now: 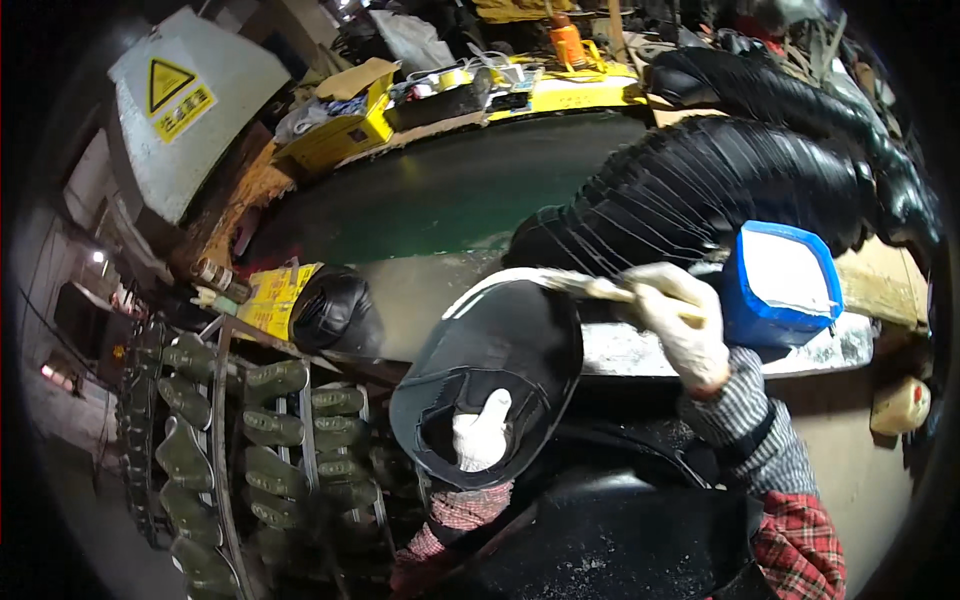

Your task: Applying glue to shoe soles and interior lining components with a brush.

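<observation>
My left hand (482, 432), in a white glove, grips a black shoe upper (500, 360) from inside its opening, holding it tilted with its white-edged rim toward the bench. My right hand (680, 320), also gloved, holds a brush (590, 288) whose tip touches the top rim of the shoe upper. Just right of that hand stands a blue tub (785, 285) with white paste inside.
A long row of stacked black shoe uppers (720, 175) curves across the bench behind. Another black upper (335, 310) lies at the left. A rack of dark green shoe lasts (250, 440) stands lower left. Yellow boxes (340, 125) and clutter sit beyond a green surface (430, 195).
</observation>
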`<state>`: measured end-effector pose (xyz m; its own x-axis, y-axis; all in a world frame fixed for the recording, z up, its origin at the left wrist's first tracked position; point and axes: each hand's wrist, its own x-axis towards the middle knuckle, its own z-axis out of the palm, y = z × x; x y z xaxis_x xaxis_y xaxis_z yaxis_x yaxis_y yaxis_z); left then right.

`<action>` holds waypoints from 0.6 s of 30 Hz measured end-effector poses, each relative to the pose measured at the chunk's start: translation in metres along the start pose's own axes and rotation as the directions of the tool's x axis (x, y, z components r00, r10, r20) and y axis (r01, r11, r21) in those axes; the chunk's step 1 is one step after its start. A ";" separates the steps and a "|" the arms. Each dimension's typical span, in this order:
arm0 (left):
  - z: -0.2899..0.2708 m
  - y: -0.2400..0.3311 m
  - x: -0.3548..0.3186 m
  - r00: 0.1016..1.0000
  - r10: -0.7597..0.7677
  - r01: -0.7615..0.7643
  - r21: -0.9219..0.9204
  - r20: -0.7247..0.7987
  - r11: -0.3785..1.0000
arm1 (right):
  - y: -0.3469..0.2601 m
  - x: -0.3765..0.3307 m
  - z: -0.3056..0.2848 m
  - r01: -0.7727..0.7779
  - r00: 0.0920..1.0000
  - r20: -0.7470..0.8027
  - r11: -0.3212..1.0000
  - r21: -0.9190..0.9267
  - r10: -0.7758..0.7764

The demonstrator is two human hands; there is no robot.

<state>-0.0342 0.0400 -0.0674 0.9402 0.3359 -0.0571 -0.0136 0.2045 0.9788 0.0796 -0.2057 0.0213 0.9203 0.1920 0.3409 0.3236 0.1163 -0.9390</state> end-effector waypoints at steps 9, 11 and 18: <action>0.020 0.027 -0.001 0.945 0.319 -0.315 0.475 0.074 0.822 | -0.049 0.022 0.082 0.495 0.818 0.446 0.839 -0.227 -0.363; 0.019 0.020 0.008 0.916 0.352 -0.399 0.524 0.192 0.753 | -0.041 0.009 0.110 0.576 0.747 0.517 0.795 -0.189 -0.418; -0.010 0.029 0.049 0.620 0.474 -0.623 0.759 0.625 -0.187 | -0.052 -0.001 0.120 0.605 0.634 0.641 0.793 -0.066 -0.431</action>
<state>0.0081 0.0716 -0.0435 0.7894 -0.2698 0.5514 -0.3248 -0.9458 0.0022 0.0357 -0.0952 0.0751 0.3033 0.6967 0.6501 0.8283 0.1445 -0.5413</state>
